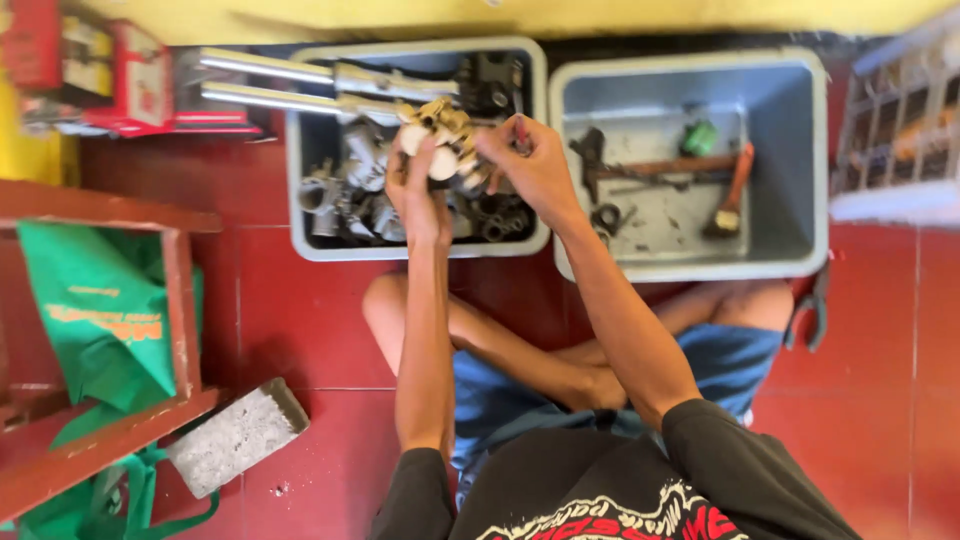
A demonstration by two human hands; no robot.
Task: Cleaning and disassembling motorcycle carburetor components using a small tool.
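Note:
I sit cross-legged on a red tiled floor. My left hand grips a tan and white metal assembly with several knobs, held over the left grey bin. My right hand is closed around a small red-handled tool, its tip at the right side of the assembly. Which tool it is cannot be made out. The left bin holds several dark and grey metal parts, and two shiny metal rods stick out over its left rim.
A second grey bin on the right holds a brush, a green part and rusty tools. A red wooden frame with a green bag stands at the left, a grey concrete block beside it. A white wire rack sits far right.

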